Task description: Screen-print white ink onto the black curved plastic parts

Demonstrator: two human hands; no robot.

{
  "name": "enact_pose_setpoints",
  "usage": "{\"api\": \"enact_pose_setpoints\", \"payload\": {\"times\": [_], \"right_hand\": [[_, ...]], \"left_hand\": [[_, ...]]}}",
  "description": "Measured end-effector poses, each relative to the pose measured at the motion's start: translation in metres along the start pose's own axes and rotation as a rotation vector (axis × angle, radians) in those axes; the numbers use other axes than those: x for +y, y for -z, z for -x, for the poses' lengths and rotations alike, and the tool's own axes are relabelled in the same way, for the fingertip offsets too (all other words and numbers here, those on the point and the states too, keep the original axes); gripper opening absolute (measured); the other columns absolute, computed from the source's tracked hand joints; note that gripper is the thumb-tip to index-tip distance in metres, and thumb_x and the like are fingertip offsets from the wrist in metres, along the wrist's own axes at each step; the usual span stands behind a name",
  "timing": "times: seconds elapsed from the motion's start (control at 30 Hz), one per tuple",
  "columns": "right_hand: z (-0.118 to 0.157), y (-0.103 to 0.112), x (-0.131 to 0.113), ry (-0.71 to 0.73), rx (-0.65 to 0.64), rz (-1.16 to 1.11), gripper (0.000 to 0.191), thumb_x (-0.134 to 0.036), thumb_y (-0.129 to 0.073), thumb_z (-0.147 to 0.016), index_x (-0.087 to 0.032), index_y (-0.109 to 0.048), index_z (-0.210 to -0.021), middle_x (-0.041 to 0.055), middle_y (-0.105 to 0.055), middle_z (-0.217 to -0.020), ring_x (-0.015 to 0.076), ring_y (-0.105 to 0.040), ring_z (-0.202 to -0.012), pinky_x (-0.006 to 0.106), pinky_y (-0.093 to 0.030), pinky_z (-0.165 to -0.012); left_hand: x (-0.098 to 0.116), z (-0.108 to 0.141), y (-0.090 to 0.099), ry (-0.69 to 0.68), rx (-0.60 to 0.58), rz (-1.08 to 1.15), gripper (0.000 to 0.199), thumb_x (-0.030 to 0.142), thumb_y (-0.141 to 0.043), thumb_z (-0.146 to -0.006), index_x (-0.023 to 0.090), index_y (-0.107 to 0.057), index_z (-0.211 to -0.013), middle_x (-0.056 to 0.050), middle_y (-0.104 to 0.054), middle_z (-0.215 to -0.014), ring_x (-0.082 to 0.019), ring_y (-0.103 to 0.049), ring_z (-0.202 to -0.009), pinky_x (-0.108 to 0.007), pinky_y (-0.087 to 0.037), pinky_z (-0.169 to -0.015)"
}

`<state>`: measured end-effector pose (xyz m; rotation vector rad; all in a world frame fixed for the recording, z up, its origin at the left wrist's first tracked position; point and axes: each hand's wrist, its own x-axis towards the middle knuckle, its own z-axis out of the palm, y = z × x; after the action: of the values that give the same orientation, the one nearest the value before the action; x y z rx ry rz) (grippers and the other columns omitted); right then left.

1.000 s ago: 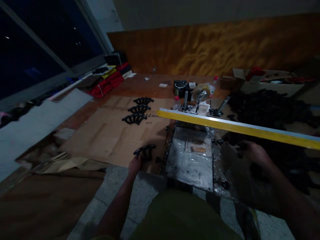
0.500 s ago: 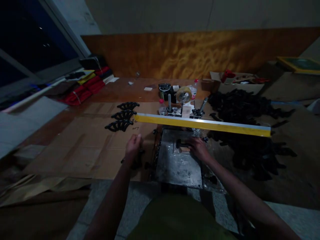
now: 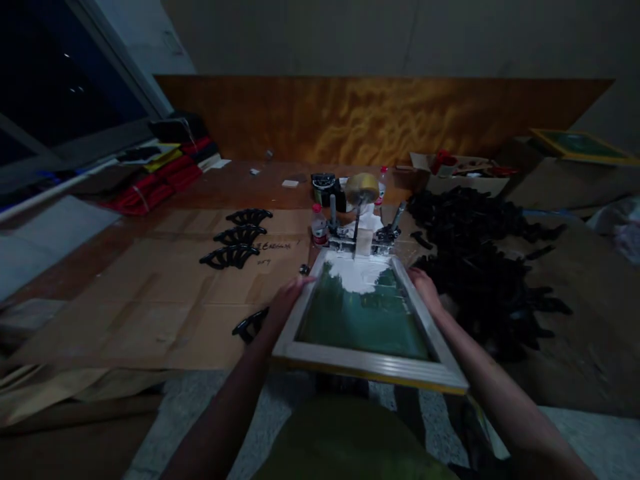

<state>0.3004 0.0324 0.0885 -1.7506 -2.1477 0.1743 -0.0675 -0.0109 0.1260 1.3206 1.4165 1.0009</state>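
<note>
Fingers of the left hand [image 3: 291, 295] and right hand [image 3: 425, 288] touch both sides of the frame [image 3: 360, 360] between them; I can't tell how tightly. White paint [image 3: 357, 272] on it might run if the frame tips, and the left arm [image 3: 225, 400] might bump the black piece [image 3: 245, 328].

The frame [image 3: 370, 365] is before me, between my left fingers [image 3: 299, 283] and right fingers [image 3: 420, 275]. On the cardboard [image 3: 150, 317] to its left, three parts [image 3: 235, 235] lie one behind another; a fourth part [image 3: 245, 328] lies nearer, by my left arm [image 3: 225, 407]. Right of the frame lies a pile [image 3: 475, 273], a box [image 3: 465, 185] behind it. A bottle [image 3: 319, 228] stands behind the frame's left corner.
</note>
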Motion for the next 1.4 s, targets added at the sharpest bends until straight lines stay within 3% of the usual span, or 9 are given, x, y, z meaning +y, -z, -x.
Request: {"api": "enact_pose_setpoints", "payload": {"times": [0.07, 0.17, 0.33, 0.47, 0.67, 0.87, 1.1, 1.3, 1.4], "right_hand": [[-0.017, 0.016, 0.005, -0.053, 0.101, 0.026, 0.039, -0.024, -0.047, -0.091, -0.017, -0.063, -0.126, 0.0151, -0.065, -0.125, 0.031, -0.058, -0.118, 0.049, -0.045, -0.103], [-0.05, 0.022, -0.026, 0.076, 0.184, 0.058, 0.053, -0.022, -0.057, -0.086, -0.011, -0.052, -0.137, 0.0187, -0.048, -0.145, 0.0316, -0.045, -0.132, 0.048, -0.04, -0.109], [-0.085, 0.003, -0.091, 0.173, -0.158, 0.248, 0.034, -0.01, -0.053, -0.086, -0.012, -0.06, -0.119, 0.0172, -0.061, -0.125, 0.0272, -0.054, -0.117, 0.036, -0.046, -0.096], [-0.066, -0.011, -0.1, 0.187, -0.291, 0.29, 0.019, -0.01, -0.051, -0.087, -0.013, -0.065, -0.099, 0.0142, -0.067, -0.105, 0.0236, -0.06, -0.1, 0.03, -0.046, -0.086], [-0.014, 0.0, -0.088, 0.573, -0.423, 0.152, 0.028, -0.004, -0.054, -0.075, -0.012, -0.064, -0.1, 0.0124, -0.066, -0.101, 0.0235, -0.056, -0.099, 0.031, -0.044, -0.085], [-0.021, -0.005, -0.09, 0.448, -0.291, 0.079, 0.022, -0.004, -0.053, -0.074, -0.015, -0.063, -0.09, 0.01, -0.064, -0.093, 0.0231, -0.055, -0.092, 0.031, -0.043, -0.079], [0.0, -0.005, -0.087, 0.589, -0.256, 0.05, 0.018, -0.013, -0.055, -0.083, -0.016, -0.066, -0.097, 0.0096, -0.066, -0.094, 0.0228, -0.056, -0.092, 0.033, -0.042, -0.084], [-0.072, 0.024, -0.095, 0.227, -0.159, 0.157, 0.053, -0.034, -0.057, -0.094, -0.029, -0.045, -0.146, 0.0077, -0.068, -0.109, 0.0227, -0.062, -0.096, 0.029, -0.044, -0.079], [-0.087, 0.041, -0.073, 0.031, -0.025, 0.21, 0.052, -0.039, -0.048, -0.098, -0.032, -0.041, -0.149, 0.0088, -0.068, -0.113, 0.0238, -0.063, -0.096, 0.03, -0.045, -0.077]], "left_hand": [[-0.026, 0.009, -0.003, 0.039, -0.066, -0.05, 0.058, 0.058, -0.045, -0.088, 0.016, -0.067, -0.121, -0.01, -0.068, -0.129, -0.027, -0.058, -0.125, -0.043, -0.039, -0.112], [-0.058, 0.013, -0.017, 0.082, -0.065, -0.047, 0.062, 0.049, -0.051, -0.085, 0.014, -0.057, -0.136, -0.011, -0.057, -0.143, -0.028, -0.052, -0.132, -0.044, -0.035, -0.116], [-0.085, 0.006, -0.032, 0.138, -0.034, -0.052, 0.06, 0.044, -0.051, -0.085, 0.014, -0.055, -0.137, -0.013, -0.06, -0.139, -0.029, -0.056, -0.129, -0.044, -0.038, -0.114], [-0.096, 0.004, -0.033, 0.131, -0.041, -0.034, 0.061, 0.046, -0.051, -0.086, 0.012, -0.055, -0.136, -0.015, -0.06, -0.14, -0.03, -0.057, -0.128, -0.043, -0.04, -0.112], [-0.106, 0.004, -0.036, 0.098, -0.032, 0.018, 0.061, 0.05, -0.049, -0.085, 0.013, -0.057, -0.133, -0.015, -0.06, -0.14, -0.03, -0.058, -0.127, -0.046, -0.041, -0.111], [-0.104, 0.002, -0.033, 0.122, -0.007, -0.027, 0.061, 0.052, -0.052, -0.083, 0.012, -0.061, -0.128, -0.017, -0.064, -0.134, -0.03, -0.061, -0.122, -0.047, -0.042, -0.109], [-0.086, 0.008, -0.031, 0.109, 0.01, -0.018, 0.056, 0.048, -0.053, -0.083, 0.016, -0.061, -0.129, -0.013, -0.066, -0.131, -0.029, -0.062, -0.121, -0.045, -0.044, -0.107], [-0.049, 0.012, -0.011, 0.089, -0.017, -0.008, 0.057, 0.053, -0.049, -0.086, 0.018, -0.061, -0.13, -0.009, -0.062, -0.138, -0.028, -0.054, -0.13, -0.043, -0.038, -0.113], [-0.026, 0.006, -0.001, 0.057, -0.008, 0.076, 0.057, 0.061, -0.043, -0.088, 0.02, -0.068, -0.118, -0.008, -0.068, -0.128, -0.028, -0.054, -0.13, -0.042, -0.04, -0.112]]}}
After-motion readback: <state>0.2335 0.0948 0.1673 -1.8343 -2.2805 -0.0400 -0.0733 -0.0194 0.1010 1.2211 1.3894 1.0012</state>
